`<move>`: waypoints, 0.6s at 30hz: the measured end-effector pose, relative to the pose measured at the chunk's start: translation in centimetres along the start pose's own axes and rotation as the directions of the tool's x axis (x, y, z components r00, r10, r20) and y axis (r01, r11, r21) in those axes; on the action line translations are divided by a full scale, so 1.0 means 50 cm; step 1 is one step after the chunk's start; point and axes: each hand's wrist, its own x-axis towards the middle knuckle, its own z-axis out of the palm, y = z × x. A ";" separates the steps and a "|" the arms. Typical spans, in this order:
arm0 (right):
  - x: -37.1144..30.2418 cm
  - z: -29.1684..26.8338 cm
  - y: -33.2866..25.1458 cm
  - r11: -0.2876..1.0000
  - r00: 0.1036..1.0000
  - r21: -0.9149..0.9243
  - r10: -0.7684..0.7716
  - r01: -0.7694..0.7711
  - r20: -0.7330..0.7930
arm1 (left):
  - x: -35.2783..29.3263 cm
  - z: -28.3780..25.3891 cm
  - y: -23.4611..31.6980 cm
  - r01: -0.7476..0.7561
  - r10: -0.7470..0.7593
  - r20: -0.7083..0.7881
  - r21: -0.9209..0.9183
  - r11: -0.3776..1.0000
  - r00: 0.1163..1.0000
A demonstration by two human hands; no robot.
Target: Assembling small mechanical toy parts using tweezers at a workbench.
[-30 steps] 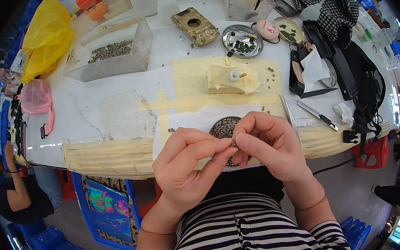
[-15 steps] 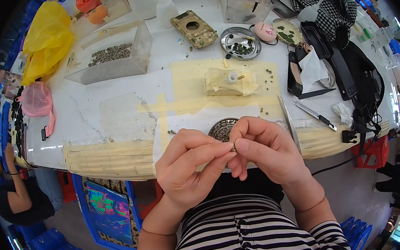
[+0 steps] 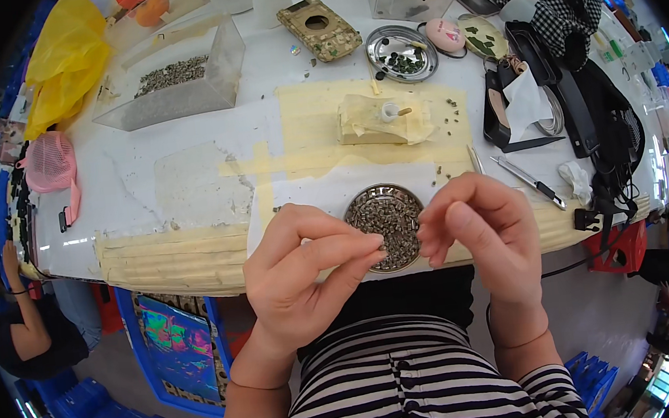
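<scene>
My left hand is closed in a pinch, thumb against index finger. Whatever sits between those fingertips is too small to make out. My right hand is apart from it, fingers loosely curved, thumb lifted away, with nothing visible in it. Between and just beyond both hands lies a round metal dish near the table's front edge. Many tiny grey-brown parts fill it. White paper lies under the dish.
Beyond the dish stands a tape-covered block with a peg. A camouflage model tank hull, a metal dish of dark green pieces and a clear bin of small parts lie farther back. A utility knife lies right.
My hands were together with a tiny part between their fingertips. They have separated, the right moving rightward and loosening, uncovering the dish. The whole view has shifted slightly.
</scene>
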 end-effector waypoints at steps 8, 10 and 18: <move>0.006 0.014 0.022 0.994 0.982 0.046 0.090 -0.098 0.165 | -0.010 0.011 0.003 -0.165 0.165 0.014 0.123 0.979 0.986; 0.004 0.013 0.021 0.991 0.981 0.065 0.108 -0.120 0.160 | -0.012 0.010 0.006 -0.183 0.183 0.015 0.144 0.973 0.983; 0.000 0.006 0.027 0.988 0.982 0.096 0.103 -0.120 0.160 | -0.019 0.016 0.005 -0.187 0.187 0.013 0.114 0.976 0.982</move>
